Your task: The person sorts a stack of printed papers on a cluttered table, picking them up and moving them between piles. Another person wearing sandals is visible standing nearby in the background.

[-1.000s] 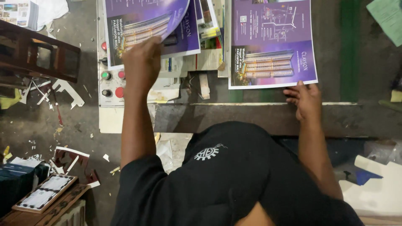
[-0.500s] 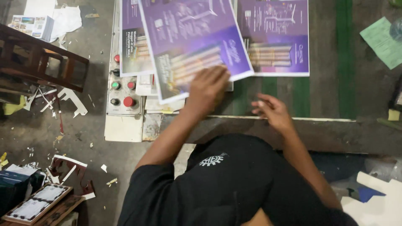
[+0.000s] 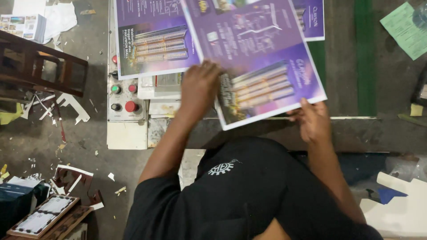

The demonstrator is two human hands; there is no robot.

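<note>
Mid-transfer, apparently: purple poster sheet held tilted above the dark work table, between the left stack and the right stack. Left hand pinching its near-left edge, right hand gripping its near-right corner. Next move probably needs squaring and lowering flat onto the right stack.

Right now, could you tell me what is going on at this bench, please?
A person in a black shirt is handling a large purple printed sheet with both hands. The left hand grips its left edge and the right hand holds its lower right corner, so the sheet sits tilted over the dark worktable. A stack of matching purple sheets lies to the left, above a control panel with red and green buttons. Another matching sheet peeks out behind. Paper scraps litter the floor.
</note>
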